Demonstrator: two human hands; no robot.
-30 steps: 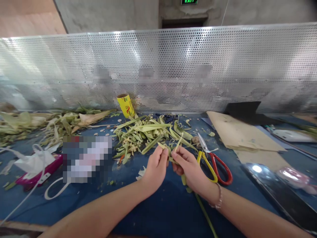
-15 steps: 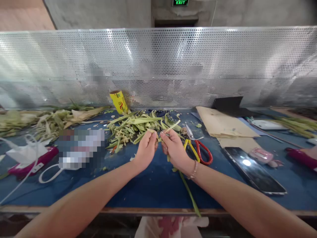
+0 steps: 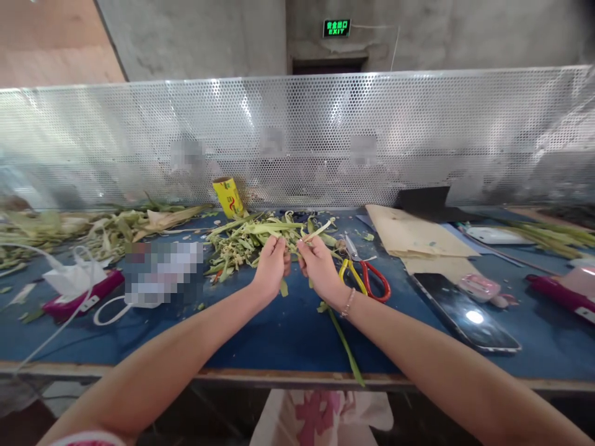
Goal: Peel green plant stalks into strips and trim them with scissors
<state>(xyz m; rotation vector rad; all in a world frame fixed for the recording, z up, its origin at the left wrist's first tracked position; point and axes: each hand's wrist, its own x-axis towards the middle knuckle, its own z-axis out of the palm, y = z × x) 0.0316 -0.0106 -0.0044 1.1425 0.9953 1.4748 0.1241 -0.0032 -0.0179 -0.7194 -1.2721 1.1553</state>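
My left hand (image 3: 272,266) is closed, thumb pressed to its fingers, with the end of a pale green leaf strip (image 3: 284,288) showing below it. Close beside it, my right hand (image 3: 320,265) pinches green plant material too; most of that is hidden by the fingers. A long green strip (image 3: 348,350) lies below my right wrist and reaches over the table's front edge. Just behind both hands spreads a heap of curled green leaf strips (image 3: 232,248). Scissors (image 3: 377,282) with a red and a yellow handle rest right of my right hand.
A yellow tube (image 3: 229,198) stands tilted behind the heap. Brown paper (image 3: 418,232), a phone (image 3: 465,313) and a pink case (image 3: 480,287) lie to the right. At left are a blurred package (image 3: 162,275), white cables and more leaves (image 3: 111,229). A perforated metal screen (image 3: 307,111) closes the back.
The view has tilted up a little, showing more of the wall and the exit sign. My hands have moved slightly apart, both still closed.
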